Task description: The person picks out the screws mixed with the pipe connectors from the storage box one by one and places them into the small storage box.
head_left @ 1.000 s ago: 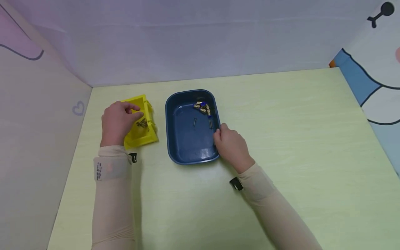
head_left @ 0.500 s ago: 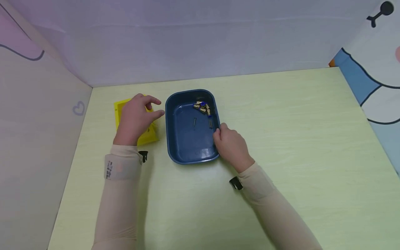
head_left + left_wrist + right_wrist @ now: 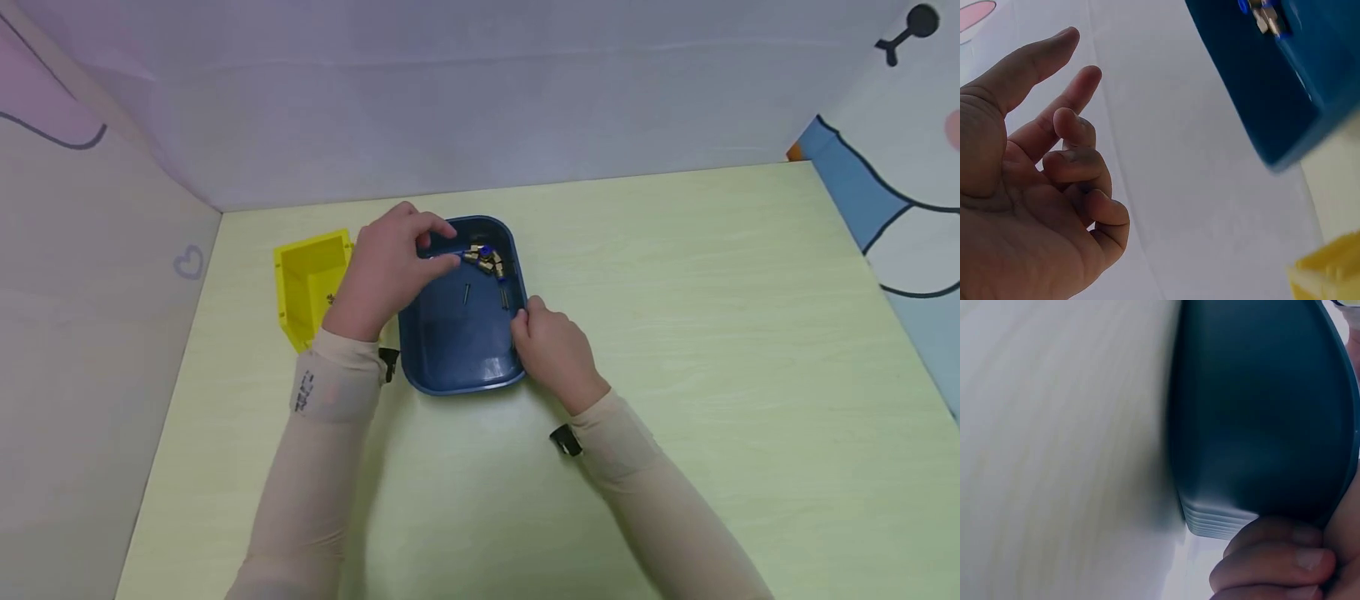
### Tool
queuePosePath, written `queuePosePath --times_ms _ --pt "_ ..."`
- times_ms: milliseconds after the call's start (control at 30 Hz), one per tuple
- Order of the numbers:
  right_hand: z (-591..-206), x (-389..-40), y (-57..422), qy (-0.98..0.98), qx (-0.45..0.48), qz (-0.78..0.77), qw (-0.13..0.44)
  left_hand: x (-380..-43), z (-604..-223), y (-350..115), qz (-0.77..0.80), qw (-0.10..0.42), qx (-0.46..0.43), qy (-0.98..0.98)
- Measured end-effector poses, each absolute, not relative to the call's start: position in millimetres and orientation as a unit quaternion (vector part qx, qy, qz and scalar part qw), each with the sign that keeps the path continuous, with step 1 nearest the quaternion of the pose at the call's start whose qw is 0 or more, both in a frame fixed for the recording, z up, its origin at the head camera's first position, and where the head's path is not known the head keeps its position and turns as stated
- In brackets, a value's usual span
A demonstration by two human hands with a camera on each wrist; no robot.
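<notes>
My left hand [image 3: 390, 271] hovers over the far left part of a blue plastic tray [image 3: 450, 354]. Its thumb and index finger are spread apart with nothing between them; the left wrist view shows the other fingers loosely curled toward the palm [image 3: 1016, 219]. My right hand [image 3: 558, 354] grips the tray's right rim, its fingers [image 3: 1272, 556] wrapped around the outer wall. Inside the tray lie several brass fittings with blue ends [image 3: 487, 262] in the far right corner. A thin screw [image 3: 467, 293] lies near the middle, and more screws [image 3: 505, 297] lie by the right wall.
A yellow bin [image 3: 294, 287] stands left of the tray, partly hidden behind my left hand and wrist. A few small metal screws [image 3: 331, 298] show inside it. The pale wooden table [image 3: 712, 333] meets a wall [image 3: 525, 117] at the back and another on the left.
My left hand has moved right, from above the yellow bin to above the blue tray, and its thumb and index finger have spread apart. My right hand and the tray have stayed put.
</notes>
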State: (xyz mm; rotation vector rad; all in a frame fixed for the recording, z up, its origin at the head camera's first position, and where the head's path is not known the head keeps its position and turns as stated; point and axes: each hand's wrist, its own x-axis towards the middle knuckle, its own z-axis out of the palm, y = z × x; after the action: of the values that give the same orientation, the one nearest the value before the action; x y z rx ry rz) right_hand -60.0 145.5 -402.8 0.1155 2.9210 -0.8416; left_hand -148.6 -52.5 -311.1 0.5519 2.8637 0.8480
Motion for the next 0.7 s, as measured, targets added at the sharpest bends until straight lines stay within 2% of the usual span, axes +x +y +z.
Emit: queuePosePath --times_ms 200,700 --pt "-403.5 -60.1 145.5 0.958 0.038 -0.278 0.049 -148.3 -319.7 -29.4 0.279 0.043 0.212 0.936" --pt "-406.8 -61.9 145.0 0.958 0.038 -0.28 0.041 -160.7 -360.8 0.4 0.232 0.077 0.215 0.946"
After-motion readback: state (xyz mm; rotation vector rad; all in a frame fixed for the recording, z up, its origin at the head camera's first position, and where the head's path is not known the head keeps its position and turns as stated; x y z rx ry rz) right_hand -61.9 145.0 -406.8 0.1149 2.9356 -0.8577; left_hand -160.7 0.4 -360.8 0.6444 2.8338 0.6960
